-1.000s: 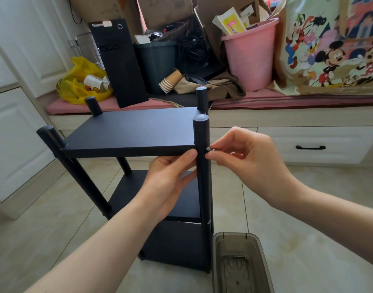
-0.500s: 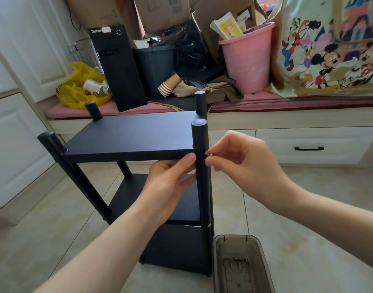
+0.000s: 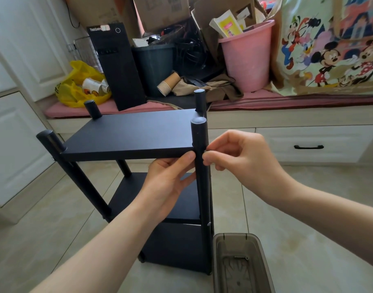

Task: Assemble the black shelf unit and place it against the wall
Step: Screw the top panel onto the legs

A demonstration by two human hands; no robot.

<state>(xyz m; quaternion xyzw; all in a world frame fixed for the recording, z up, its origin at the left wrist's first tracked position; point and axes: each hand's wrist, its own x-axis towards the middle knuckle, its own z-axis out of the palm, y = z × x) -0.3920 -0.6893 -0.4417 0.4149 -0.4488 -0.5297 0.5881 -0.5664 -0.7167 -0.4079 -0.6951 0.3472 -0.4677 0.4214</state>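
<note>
Right hand [image 3: 240, 159] has closed in, pinching a barely visible screw [image 3: 205, 152] against the front post [image 3: 199, 134]; left hand [image 3: 170, 182], fingers straight, steadies the floor-standing black shelf unit [image 3: 128, 132]. Seems light, rigid; lift by posts.

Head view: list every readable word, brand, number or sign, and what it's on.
"ThinkCentre": white letters, top front of the PC tower; the word's end meets a pale sticker.
Too blurred to read: black print on the yellow bag, print on the cups in it, labels on the boxes, and the booklet in the pink bucket.
Cartoon bag: pictures only, no legible words.
</note>
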